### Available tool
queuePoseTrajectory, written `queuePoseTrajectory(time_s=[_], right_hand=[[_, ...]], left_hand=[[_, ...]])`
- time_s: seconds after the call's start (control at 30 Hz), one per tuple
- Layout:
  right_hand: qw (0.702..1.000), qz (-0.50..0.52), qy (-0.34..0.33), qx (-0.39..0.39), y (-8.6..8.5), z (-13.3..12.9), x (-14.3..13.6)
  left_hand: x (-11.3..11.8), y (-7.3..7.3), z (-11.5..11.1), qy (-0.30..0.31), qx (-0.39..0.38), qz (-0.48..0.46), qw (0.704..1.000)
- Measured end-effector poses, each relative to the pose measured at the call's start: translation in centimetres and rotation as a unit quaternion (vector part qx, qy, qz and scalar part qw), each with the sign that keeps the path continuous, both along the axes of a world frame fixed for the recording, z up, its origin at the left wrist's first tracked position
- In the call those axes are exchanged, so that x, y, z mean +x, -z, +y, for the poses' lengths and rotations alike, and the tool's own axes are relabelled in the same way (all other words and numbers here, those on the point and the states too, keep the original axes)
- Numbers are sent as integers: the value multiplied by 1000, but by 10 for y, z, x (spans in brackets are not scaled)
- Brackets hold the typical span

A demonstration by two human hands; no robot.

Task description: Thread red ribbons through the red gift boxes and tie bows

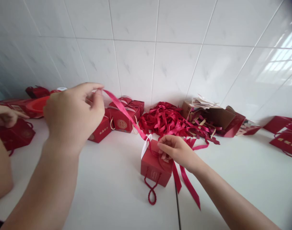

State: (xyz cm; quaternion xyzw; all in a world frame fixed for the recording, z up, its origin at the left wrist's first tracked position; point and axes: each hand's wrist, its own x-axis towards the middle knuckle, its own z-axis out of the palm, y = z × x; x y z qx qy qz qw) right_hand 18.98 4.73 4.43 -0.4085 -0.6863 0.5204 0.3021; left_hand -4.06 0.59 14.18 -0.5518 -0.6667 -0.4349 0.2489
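A small red gift box stands on the white table, with a braided red cord loop hanging down its front. Raised at the upper left, my left hand pinches one end of a pink-red ribbon. The ribbon runs taut down to the box's top, by a white-backed flap. My right hand grips the top of the box from the right, its fingertips partly hidden behind the box's flaps. Loose ribbon tails hang beyond the box's right side.
Against the tiled wall lies a heap of red ribbons, beside an opened carton with scraps. More red boxes stand left of the heap, and red packages lie at far right. Another person's hand touches a red box at far left.
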Motion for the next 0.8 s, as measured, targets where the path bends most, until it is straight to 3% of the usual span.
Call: queuePoseTrajectory(time_s=[0.07, 0.1, 0.2, 0.27, 0.33, 0.47, 0.57, 0.67, 0.8], right_hand=[[1000, 9, -6, -15, -1, 2, 1], [1000, 10, -10, -20, -2, 3, 2], [999, 19, -26, -36, -13, 4, 6], [999, 34, -20, -25, -24, 0, 9], [999, 39, 0, 21, -38, -7, 14], [990, -24, 47, 129, -54, -19, 29], [963, -149, 117, 192, -43, -18, 39], [938, -259, 131, 187, -16, -13, 44], [962, -216, 95, 136, 16, -17, 41]], left_hand=[[-3, 1, 2, -40, -42, 76, 995], [-3, 4, 6, -17, -61, 98, 993], [5, 20, 24, 181, -187, 50, 964], [15, 35, 35, 296, -315, -41, 901], [26, 52, 42, 355, -368, -102, 853], [39, 84, 40, 430, -339, -216, 808], [38, 101, 41, 464, -305, -307, 773], [38, 113, 47, 467, -287, -357, 757], [54, 119, 40, 459, -294, -416, 728]])
